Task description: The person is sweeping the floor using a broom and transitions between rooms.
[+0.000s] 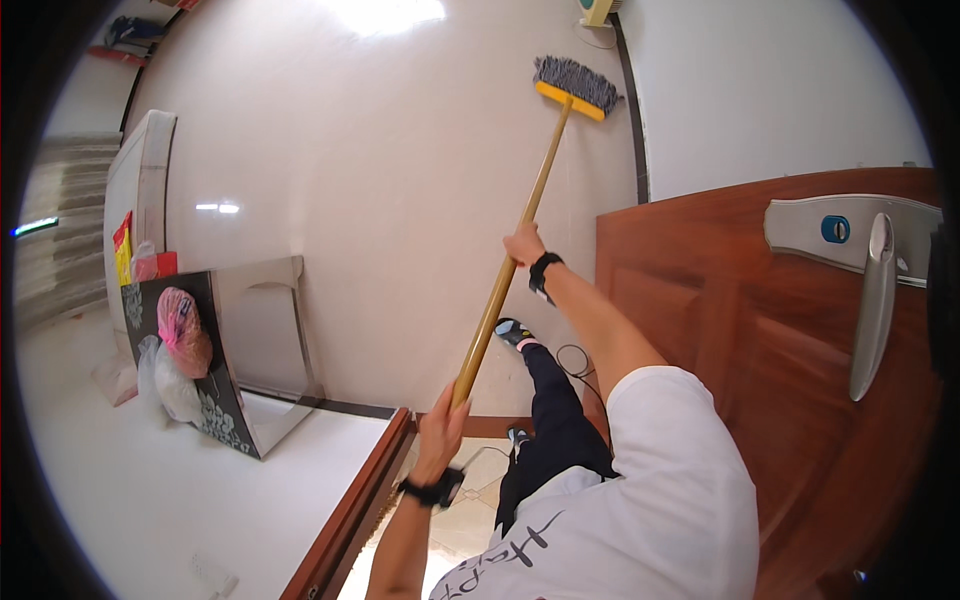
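Observation:
A mop [540, 180] with a long wooden-looking pole and a yellow head with grey strands stretches away from me across the floor. Its head rests on the floor at the far right, close to the wall's dark skirting. My left hand [440, 425] is wrapped round the near end of the pole. Further up, my right hand [524, 244] grips the shaft, about halfway along. Both wrists wear black bands.
An open brown wooden door [720, 330] with a silver handle [875, 305] stands at my right. On the left, a dark-topped table [225, 400] carries plastic bags. Beyond it is a pale upright panel [150, 185]. A thin cable [575, 362] lies near my foot.

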The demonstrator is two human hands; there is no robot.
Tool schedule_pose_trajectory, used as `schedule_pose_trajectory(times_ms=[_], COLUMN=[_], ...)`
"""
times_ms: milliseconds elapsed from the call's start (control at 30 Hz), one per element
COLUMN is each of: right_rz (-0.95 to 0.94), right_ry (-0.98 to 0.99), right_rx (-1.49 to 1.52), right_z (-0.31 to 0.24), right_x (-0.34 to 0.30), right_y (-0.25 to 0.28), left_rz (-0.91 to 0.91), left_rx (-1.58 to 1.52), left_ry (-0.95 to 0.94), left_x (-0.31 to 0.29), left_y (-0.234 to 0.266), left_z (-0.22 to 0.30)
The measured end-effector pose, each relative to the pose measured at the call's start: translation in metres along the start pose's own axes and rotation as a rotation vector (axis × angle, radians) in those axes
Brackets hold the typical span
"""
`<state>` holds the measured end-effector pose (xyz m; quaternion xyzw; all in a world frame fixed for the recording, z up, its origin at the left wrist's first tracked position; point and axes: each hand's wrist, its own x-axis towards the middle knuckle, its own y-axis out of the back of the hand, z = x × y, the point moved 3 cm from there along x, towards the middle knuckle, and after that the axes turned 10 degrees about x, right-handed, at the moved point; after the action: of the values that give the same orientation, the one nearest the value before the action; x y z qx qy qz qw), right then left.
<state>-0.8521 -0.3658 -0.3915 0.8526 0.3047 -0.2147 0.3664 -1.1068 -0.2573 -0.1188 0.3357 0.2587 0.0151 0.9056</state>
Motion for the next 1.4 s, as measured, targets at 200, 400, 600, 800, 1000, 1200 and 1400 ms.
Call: schedule_pose_trajectory(times_ms=[200, 400, 600, 800, 1000, 1200, 1400], right_rz=[-0.355, -0.874, -0.721, -0.335, 0.003, 0.050, 0.170], right_ry=[-0.024, 0.937, 1.011, 0.760, 0.032, 0.237, 0.042], right_rx=[0.601, 0.169, -0.055, -0.751, 1.140, 0.307, 0.264], right_z=[0.040, -0.074, -0.124, -0.164, -0.215, -0.201, -0.164], right_x=[-0.067, -0.277, -0.269, -0.109, -0.005, 0.079, 0.020], right_y=[-0.161, -0.250, -0.218, -0.157, -0.061, -0.048, -0.052], left_rz=[-0.215, -0.267, -0.475, -0.202, -0.084, -0.142, -0.114], left_rx=[0.166, -0.084, -0.228, -0.408, -0.435, -0.826, -0.608], left_ry=[0.446, 1.040, 1.077, 0.668, 0.289, 0.299, 0.301], left_x=[-0.227, -0.503, -0.475, -0.287, -0.032, 0.108, 0.050], left_y=[0.093, 0.151, 0.122, 0.060, 0.065, 0.066, 0.041], left_z=[-0.044, -0.091, -0.088, -0.103, -0.061, -0.028, -0.034])
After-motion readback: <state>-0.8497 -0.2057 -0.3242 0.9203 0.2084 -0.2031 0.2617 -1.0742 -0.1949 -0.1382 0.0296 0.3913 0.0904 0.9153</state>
